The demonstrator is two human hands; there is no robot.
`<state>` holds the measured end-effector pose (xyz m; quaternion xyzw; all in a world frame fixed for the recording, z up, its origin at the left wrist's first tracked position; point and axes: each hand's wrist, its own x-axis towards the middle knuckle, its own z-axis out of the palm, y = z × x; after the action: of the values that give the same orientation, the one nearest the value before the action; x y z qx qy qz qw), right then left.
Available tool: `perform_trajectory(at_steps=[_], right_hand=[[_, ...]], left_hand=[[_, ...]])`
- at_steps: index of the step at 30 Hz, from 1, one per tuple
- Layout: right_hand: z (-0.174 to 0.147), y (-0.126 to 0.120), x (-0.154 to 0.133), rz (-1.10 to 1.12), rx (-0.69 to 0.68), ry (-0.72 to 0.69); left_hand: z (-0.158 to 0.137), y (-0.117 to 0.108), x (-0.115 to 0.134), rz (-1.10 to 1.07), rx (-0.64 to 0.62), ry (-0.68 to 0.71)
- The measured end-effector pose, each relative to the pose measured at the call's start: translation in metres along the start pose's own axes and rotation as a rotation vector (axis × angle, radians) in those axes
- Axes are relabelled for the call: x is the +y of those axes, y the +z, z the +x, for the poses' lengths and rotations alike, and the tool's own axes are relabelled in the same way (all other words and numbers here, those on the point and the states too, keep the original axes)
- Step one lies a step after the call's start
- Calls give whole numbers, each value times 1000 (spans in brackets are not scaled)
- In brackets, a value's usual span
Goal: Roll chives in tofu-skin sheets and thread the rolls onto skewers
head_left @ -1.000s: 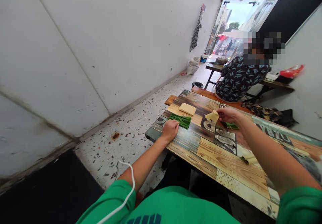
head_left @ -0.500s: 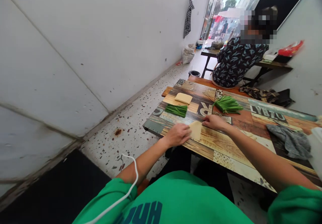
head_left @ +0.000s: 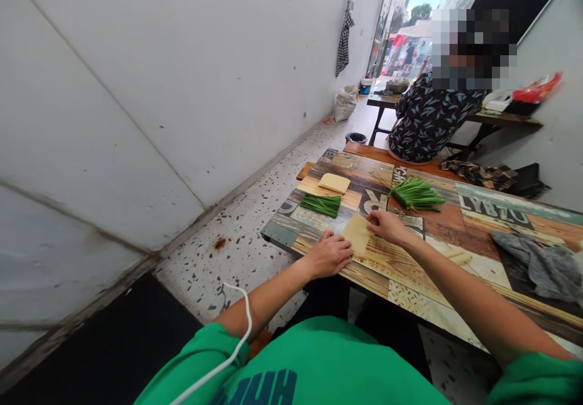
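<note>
A thin pale-yellow square of tofu skin [head_left: 356,234] lies at the near edge of the patterned table, between my two hands. My left hand [head_left: 331,254] has its fingers closed on the near left edge of it. On the right, my right hand [head_left: 387,224] pinches the far right corner. Just beyond sits a small pile of cut green chives [head_left: 321,204], and behind it a stack of tofu skin sheets [head_left: 334,182]. A larger bundle of chives [head_left: 416,194] rests past my right hand, beside thin wooden skewers [head_left: 383,179].
Pale rolled pieces [head_left: 456,255] lie under my right forearm. A grey cloth [head_left: 537,265] is at the table's right. Beyond the table [head_left: 437,235], a person in a leaf-patterned shirt [head_left: 423,119] sits on a wooden bench. A white wall [head_left: 136,89] runs along the left.
The tofu skin now lies flatter on the table. My right hand has stayed at its corner, and my left hand has shifted slightly along its near edge. The view has tilted a little.
</note>
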<state>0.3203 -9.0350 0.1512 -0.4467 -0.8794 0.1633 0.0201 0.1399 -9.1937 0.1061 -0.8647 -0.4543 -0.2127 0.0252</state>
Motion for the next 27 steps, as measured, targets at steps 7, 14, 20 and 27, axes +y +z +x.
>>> perform_trajectory(at_steps=[7, 14, 20, 27], right_hand=[[-19, 16, 6, -192, 292, -190], [-19, 25, -4, -339, 134, -384], [29, 23, -49, -224, 136, -307], [61, 33, -96, -466, -3, -309]], left_hand=[[8, -1, -3, 21, -19, 68], [6, 0, -10, -57, -4, 100], [-1, 0, -29, -155, 100, 56], [-23, -22, -91, 2, 239, -449]])
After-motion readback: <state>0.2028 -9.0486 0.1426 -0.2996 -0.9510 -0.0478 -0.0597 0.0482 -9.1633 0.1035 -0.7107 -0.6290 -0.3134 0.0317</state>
